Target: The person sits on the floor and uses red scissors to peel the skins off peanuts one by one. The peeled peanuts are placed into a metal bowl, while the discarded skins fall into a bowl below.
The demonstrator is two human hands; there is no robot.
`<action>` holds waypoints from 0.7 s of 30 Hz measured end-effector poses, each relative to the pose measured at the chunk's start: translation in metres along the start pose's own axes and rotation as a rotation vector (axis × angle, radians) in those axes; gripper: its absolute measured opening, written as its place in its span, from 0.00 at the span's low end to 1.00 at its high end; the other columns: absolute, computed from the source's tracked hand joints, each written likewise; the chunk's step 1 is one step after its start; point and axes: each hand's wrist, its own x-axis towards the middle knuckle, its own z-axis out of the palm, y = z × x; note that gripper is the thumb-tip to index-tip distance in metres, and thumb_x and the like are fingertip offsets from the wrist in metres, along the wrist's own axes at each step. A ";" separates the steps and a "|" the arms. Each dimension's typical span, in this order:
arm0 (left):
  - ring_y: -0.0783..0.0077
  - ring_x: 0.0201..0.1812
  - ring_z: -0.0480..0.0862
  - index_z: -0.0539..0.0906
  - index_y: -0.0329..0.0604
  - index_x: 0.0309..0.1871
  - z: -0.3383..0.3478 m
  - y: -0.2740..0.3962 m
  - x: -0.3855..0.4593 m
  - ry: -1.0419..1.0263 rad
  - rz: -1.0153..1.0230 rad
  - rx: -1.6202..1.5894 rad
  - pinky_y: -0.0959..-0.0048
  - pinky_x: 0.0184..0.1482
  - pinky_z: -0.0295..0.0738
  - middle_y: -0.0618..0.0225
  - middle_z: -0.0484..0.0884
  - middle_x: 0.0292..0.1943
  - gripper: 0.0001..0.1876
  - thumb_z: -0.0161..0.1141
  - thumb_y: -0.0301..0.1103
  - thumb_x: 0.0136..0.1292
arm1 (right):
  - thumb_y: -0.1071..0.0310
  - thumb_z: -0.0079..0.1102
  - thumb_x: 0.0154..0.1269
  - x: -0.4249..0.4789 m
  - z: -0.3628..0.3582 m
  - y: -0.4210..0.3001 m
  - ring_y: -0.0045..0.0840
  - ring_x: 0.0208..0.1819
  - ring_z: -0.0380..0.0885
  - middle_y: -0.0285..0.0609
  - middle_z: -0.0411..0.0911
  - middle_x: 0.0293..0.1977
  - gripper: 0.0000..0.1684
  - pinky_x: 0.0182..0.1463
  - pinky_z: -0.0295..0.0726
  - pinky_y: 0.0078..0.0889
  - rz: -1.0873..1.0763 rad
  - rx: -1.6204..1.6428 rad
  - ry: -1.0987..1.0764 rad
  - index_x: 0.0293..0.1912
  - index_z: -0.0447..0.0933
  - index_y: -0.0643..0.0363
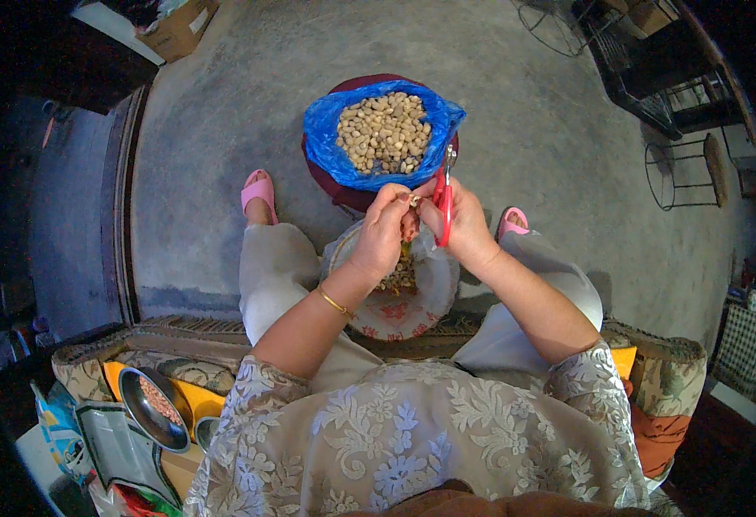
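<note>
My left hand (380, 234) pinches a small cracked peanut (415, 201) at its fingertips. Against the same nut press the fingertips of my right hand (472, 223), which also holds red-handled pliers (445, 207) in its palm, their metal jaws pointing away from me. Just beyond both hands, a blue plastic bag (321, 139) lies spread wide, full of peanuts in their shells (384, 132). It rests on a round maroon stool (352, 83). Below my hands, between my knees, stands a bin lined with a translucent bag (439, 294); empty shells (399, 279) lie inside, partly hidden by my left forearm.
On the patterned sofa (213, 377) to my left, a metal bowl (133, 394) contains pinkish shelled peanuts (158, 400), near a grey tray (122, 446). A wire-framed stool (685, 171) lies to the right on the concrete floor (546, 129). A cardboard box (177, 32) sits at far left.
</note>
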 end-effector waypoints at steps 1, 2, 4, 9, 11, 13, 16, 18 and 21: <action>0.80 0.23 0.67 0.70 0.42 0.37 0.001 0.001 0.000 0.001 -0.026 -0.054 0.79 0.27 0.63 0.73 0.68 0.22 0.09 0.42 0.36 0.69 | 0.74 0.56 0.56 -0.001 0.000 0.000 0.16 0.29 0.73 0.38 0.74 0.26 0.07 0.35 0.74 0.22 0.008 -0.019 0.004 0.37 0.71 0.61; 0.80 0.24 0.69 0.70 0.42 0.37 0.001 0.001 0.000 0.002 -0.053 -0.107 0.78 0.29 0.65 0.72 0.69 0.23 0.09 0.42 0.36 0.68 | 0.74 0.56 0.56 -0.002 0.001 0.000 0.17 0.30 0.73 0.39 0.74 0.27 0.07 0.35 0.74 0.22 0.017 -0.038 0.007 0.37 0.70 0.61; 0.79 0.29 0.71 0.71 0.42 0.38 0.006 0.005 -0.001 0.040 -0.077 -0.230 0.77 0.33 0.66 0.71 0.72 0.28 0.08 0.43 0.35 0.68 | 0.75 0.56 0.54 -0.001 0.002 0.002 0.25 0.30 0.74 0.43 0.73 0.27 0.08 0.35 0.74 0.27 -0.115 -0.150 0.008 0.36 0.70 0.61; 0.76 0.38 0.74 0.73 0.42 0.41 -0.001 0.004 0.001 -0.059 -0.079 -0.385 0.74 0.41 0.69 0.70 0.75 0.35 0.08 0.44 0.34 0.67 | 0.74 0.61 0.45 0.003 -0.002 -0.004 0.41 0.34 0.73 0.48 0.71 0.31 0.13 0.38 0.72 0.39 -0.445 -0.554 -0.071 0.33 0.69 0.60; 0.74 0.40 0.76 0.73 0.41 0.43 -0.010 0.001 0.002 -0.156 -0.071 -0.442 0.72 0.44 0.71 0.68 0.76 0.37 0.09 0.45 0.34 0.66 | 0.71 0.64 0.42 0.005 -0.005 -0.009 0.42 0.36 0.71 0.45 0.70 0.32 0.15 0.40 0.70 0.41 -0.602 -0.769 -0.116 0.33 0.69 0.59; 0.72 0.42 0.77 0.73 0.40 0.45 -0.006 0.008 0.001 -0.136 -0.157 -0.467 0.70 0.47 0.72 0.67 0.77 0.39 0.10 0.46 0.34 0.66 | 0.69 0.64 0.41 0.005 -0.007 -0.014 0.40 0.37 0.71 0.44 0.70 0.33 0.16 0.41 0.70 0.40 -0.674 -0.855 -0.175 0.33 0.70 0.59; 0.70 0.45 0.78 0.74 0.38 0.46 -0.007 0.010 0.000 -0.122 -0.228 -0.506 0.67 0.50 0.73 0.65 0.78 0.41 0.11 0.47 0.33 0.66 | 0.69 0.65 0.41 0.005 -0.009 -0.015 0.38 0.38 0.71 0.43 0.70 0.33 0.16 0.42 0.69 0.39 -0.756 -0.916 -0.208 0.32 0.70 0.58; 0.70 0.45 0.78 0.74 0.38 0.46 -0.008 0.009 0.001 -0.119 -0.230 -0.516 0.67 0.50 0.73 0.65 0.78 0.42 0.12 0.47 0.33 0.65 | 0.69 0.64 0.41 0.005 -0.009 -0.016 0.38 0.38 0.71 0.43 0.70 0.32 0.16 0.42 0.69 0.39 -0.762 -0.899 -0.210 0.33 0.71 0.58; 0.71 0.44 0.78 0.75 0.38 0.46 -0.010 0.004 0.005 -0.110 -0.195 -0.503 0.68 0.51 0.72 0.65 0.78 0.42 0.11 0.47 0.33 0.65 | 0.70 0.64 0.42 0.007 -0.010 -0.016 0.40 0.36 0.71 0.44 0.70 0.31 0.16 0.40 0.70 0.40 -0.675 -0.779 -0.188 0.34 0.71 0.59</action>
